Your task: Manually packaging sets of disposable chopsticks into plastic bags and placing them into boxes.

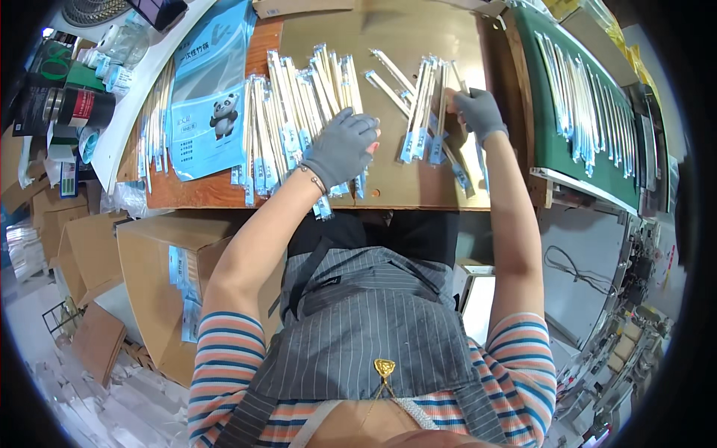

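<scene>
My left hand (345, 145), in a grey glove with bare fingertips, rests over the right side of a heap of paired chopsticks in clear and blue wrappers (287, 112). Its fingers are slightly bent and apart, and I see nothing gripped in them. My right hand (480, 113), gloved the same way, is closed on a wrapped pair of chopsticks (458, 75) at the right of the metal sheet. Just left of it lie several loose wrapped chopsticks (420, 112), some crossing at a slant. My right fingertips are partly hidden behind the glove.
A blue printed bag with a panda (209, 97) lies left of the heap, with more chopsticks (155, 123) beyond it. On the right, a green conveyor belt (549, 63) carries a row of wrapped chopsticks. An open cardboard box (160, 291) stands below the table (216, 196).
</scene>
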Demonstrator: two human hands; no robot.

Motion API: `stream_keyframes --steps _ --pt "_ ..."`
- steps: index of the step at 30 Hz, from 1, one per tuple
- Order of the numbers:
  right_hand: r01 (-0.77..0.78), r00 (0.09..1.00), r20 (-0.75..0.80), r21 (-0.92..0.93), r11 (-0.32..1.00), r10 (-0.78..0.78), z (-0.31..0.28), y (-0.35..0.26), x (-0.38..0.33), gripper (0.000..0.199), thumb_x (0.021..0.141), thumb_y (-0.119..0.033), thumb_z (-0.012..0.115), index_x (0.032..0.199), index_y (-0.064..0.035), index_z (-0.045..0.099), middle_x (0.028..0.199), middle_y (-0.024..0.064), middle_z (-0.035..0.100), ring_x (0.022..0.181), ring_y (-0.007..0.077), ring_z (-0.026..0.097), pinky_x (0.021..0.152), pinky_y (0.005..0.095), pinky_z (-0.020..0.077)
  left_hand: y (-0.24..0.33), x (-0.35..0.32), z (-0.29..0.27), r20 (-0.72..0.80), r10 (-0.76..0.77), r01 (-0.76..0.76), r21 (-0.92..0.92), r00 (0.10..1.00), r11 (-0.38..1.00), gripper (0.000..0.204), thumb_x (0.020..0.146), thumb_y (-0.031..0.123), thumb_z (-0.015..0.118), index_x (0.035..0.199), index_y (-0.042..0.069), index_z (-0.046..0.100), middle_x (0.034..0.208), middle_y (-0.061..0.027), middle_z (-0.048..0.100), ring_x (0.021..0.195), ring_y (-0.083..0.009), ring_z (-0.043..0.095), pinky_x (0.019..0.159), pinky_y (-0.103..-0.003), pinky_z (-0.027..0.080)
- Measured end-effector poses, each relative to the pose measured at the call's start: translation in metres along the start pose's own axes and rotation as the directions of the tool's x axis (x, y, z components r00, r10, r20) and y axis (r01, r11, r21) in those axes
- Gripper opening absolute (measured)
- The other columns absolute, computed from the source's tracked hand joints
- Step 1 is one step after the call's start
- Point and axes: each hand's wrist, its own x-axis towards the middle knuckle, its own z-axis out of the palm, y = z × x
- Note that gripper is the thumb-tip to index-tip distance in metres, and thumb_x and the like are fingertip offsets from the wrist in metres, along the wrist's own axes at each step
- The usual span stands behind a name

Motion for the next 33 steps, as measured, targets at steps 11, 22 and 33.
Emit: stream_keyframes --steps 11,22,33 --pt "0.071 0.992 0.098 0.048 0.996 -0.075 0.009 -0.003 0.0 0.026 0.08 -0.024 0.054 0.084 0.0002 0.061 0.066 0.0061 0.057 0.054 0.0146 0.052 0.049 0.0293 0.0412 -0.006 0.0 0.001 -0.029 0.008 -0.009 -0.016 1.0 1.0 0.024 0.084 0.015 0.058 0.104 0.004 0.065 0.116 -0.0101 0.061 0.116 -0.0246 0.053 0.106 -0.044 0.034" --pt "0.152 0.984 -0.036 -0.316 0.937 -0.172 0.027 -0.003 -0.003 0.039 0.079 -0.039 0.069 0.082 -0.0001 0.068 0.062 0.0059 0.059 0.052 0.0132 0.053 0.05 0.0297 0.041 -0.004 0.002 -0.002 0.01 -0.001 0.002 -0.026 1.0 1.0 0.024 0.084 0.015 0.058 0.105 0.004 0.065 0.118 -0.01 0.061 0.117 -0.024 0.052 0.106 -0.044 0.034" --pt "0.063 0.998 0.032 -0.396 0.916 -0.055 0.038 -0.021 -0.007 0.046 0.072 -0.046 0.072 0.066 -0.0007 0.066 0.059 0.0103 0.062 0.055 0.0203 0.059 0.056 0.0323 0.0456 -0.003 -0.002 -0.01 -0.043 0.018 -0.02 -0.034 0.999 0.999 0.026 0.084 0.015 0.06 0.107 0.004 0.064 0.118 -0.012 0.061 0.116 -0.0265 0.054 0.103 -0.042 0.038"
